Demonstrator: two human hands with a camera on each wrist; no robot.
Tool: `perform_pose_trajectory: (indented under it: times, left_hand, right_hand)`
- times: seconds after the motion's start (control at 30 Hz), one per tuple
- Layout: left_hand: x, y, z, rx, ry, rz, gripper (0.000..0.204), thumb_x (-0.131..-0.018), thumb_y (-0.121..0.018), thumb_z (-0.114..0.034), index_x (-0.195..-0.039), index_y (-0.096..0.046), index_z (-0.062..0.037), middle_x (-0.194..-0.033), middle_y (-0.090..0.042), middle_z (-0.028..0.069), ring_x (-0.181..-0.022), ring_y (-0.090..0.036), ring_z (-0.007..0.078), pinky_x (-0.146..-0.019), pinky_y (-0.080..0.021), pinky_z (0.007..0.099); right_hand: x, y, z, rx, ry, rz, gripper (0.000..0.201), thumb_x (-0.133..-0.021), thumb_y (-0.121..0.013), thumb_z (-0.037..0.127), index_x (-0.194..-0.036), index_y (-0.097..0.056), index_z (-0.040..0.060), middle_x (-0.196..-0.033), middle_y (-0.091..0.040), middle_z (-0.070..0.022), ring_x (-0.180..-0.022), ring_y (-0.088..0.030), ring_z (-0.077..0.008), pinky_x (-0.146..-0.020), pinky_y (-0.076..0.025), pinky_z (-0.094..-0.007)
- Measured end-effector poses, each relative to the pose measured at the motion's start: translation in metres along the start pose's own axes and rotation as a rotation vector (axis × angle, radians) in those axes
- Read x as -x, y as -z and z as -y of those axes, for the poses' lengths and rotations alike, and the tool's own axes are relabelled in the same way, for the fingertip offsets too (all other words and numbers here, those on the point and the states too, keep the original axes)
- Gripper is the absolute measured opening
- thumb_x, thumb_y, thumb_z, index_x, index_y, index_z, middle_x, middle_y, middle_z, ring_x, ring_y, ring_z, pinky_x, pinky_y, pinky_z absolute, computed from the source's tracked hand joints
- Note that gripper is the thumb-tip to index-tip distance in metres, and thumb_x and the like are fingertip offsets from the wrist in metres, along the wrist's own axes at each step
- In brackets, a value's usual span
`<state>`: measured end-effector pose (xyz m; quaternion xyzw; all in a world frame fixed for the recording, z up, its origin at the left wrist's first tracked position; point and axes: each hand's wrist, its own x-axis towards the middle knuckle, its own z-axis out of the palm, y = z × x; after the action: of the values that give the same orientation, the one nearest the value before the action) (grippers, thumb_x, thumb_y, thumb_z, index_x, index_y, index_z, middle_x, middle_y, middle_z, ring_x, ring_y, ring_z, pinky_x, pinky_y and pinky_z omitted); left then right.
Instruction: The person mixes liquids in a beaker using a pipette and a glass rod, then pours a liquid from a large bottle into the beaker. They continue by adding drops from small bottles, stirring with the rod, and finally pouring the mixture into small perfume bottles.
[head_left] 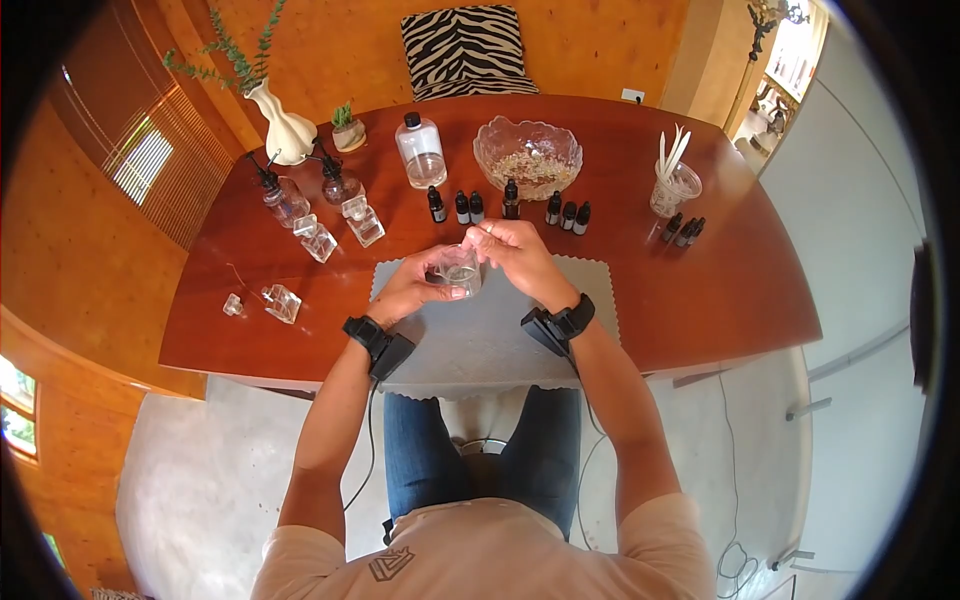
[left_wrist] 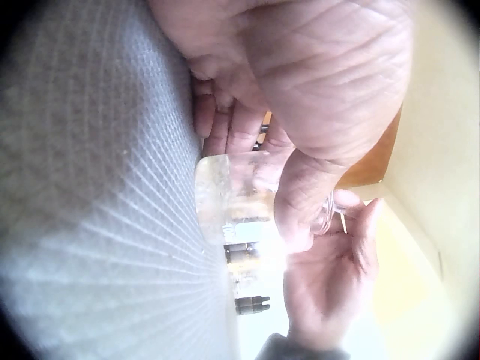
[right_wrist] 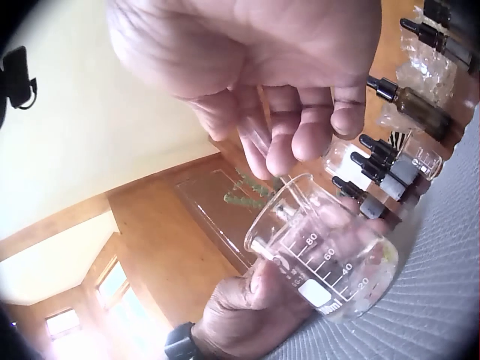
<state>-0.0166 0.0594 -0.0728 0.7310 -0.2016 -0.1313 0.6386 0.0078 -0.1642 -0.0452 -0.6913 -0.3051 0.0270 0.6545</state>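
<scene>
- Left hand [head_left: 412, 288] has its fingers curled round the glass beaker [head_left: 460, 272], over the far part of the grey mat [head_left: 500, 345].
- Right hand [head_left: 515, 255] pinches a thin clear rod [right_wrist: 257, 136] that dips into the beaker – not a wide grip.
- My worry: lean that rod hard on the rim and the beaker could tip, or smooth glass could slip.
- Dropper bottles [head_left: 511, 203] stand just beyond the right hand, so a forward swing might topple one.
- More room nearer the person, but the mat runs to the tabletop's [head_left: 710, 300] near edge.
</scene>
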Motion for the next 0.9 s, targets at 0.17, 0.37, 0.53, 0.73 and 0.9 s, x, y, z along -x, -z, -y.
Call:
perform_pose_trajectory:
  times: [0.17, 0.37, 0.53, 0.73, 0.9]
  left_hand:
    - [0.0, 0.003, 0.001, -0.016, 0.0, 0.025, 0.062, -0.081, -0.085, -0.01, -0.137, -0.059, -0.005, -0.126, -0.066, 0.0053, -0.118, -0.06, 0.0163, -0.104, -0.046, 0.0333]
    - [0.001, 0.001, -0.002, -0.048, 0.002, 0.004, 0.061, -0.081, -0.085, -0.009, -0.136, -0.059, -0.0049, -0.125, -0.067, 0.0052, -0.117, -0.061, 0.0163, -0.103, -0.047, 0.0334]
    - [0.001, -0.001, -0.003, 0.003, 0.001, -0.001, 0.061, -0.081, -0.084, -0.008, -0.136, -0.059, -0.0052, -0.125, -0.068, 0.0048, -0.116, -0.061, 0.0161, -0.103, -0.047, 0.0331]
    - [0.001, 0.0, -0.004, -0.031, -0.004, 0.002, 0.061, -0.081, -0.084, -0.009, -0.136, -0.059, -0.0052, -0.124, -0.068, 0.0044, -0.116, -0.061, 0.0157, -0.103, -0.047, 0.033]
    - [0.002, -0.001, -0.007, -0.024, 0.013, -0.001, 0.061, -0.082, -0.084, -0.009, -0.137, -0.059, -0.0052, -0.124, -0.068, 0.0047, -0.116, -0.061, 0.0157, -0.103, -0.047, 0.0333]
  right_hand:
    - [-0.001, 0.002, -0.008, -0.057, -0.012, 0.053, 0.042, -0.102, -0.063, 0.035, -0.088, -0.071, -0.0032, -0.068, -0.057, -0.0009, -0.065, -0.05, -0.0079, -0.058, -0.041, -0.0269]
    - [-0.001, 0.001, -0.004, -0.025, -0.006, 0.04, 0.041, -0.102, -0.064, 0.034, -0.09, -0.071, -0.0044, -0.068, -0.057, -0.001, -0.065, -0.051, -0.008, -0.058, -0.042, -0.0272]
    - [-0.001, -0.003, -0.003, 0.022, 0.024, -0.047, 0.039, -0.102, -0.064, 0.032, -0.087, -0.07, -0.0047, -0.07, -0.059, -0.0019, -0.065, -0.051, -0.0085, -0.059, -0.042, -0.0278]
    - [0.0, 0.001, -0.002, -0.086, -0.016, 0.064, 0.041, -0.102, -0.063, 0.033, -0.086, -0.069, -0.0044, -0.069, -0.058, -0.0016, -0.065, -0.05, -0.0082, -0.059, -0.042, -0.0273]
    - [-0.001, 0.003, -0.003, -0.017, 0.005, 0.055, 0.042, -0.102, -0.062, 0.034, -0.087, -0.069, -0.0043, -0.068, -0.057, -0.0012, -0.064, -0.049, -0.0082, -0.059, -0.041, -0.027]
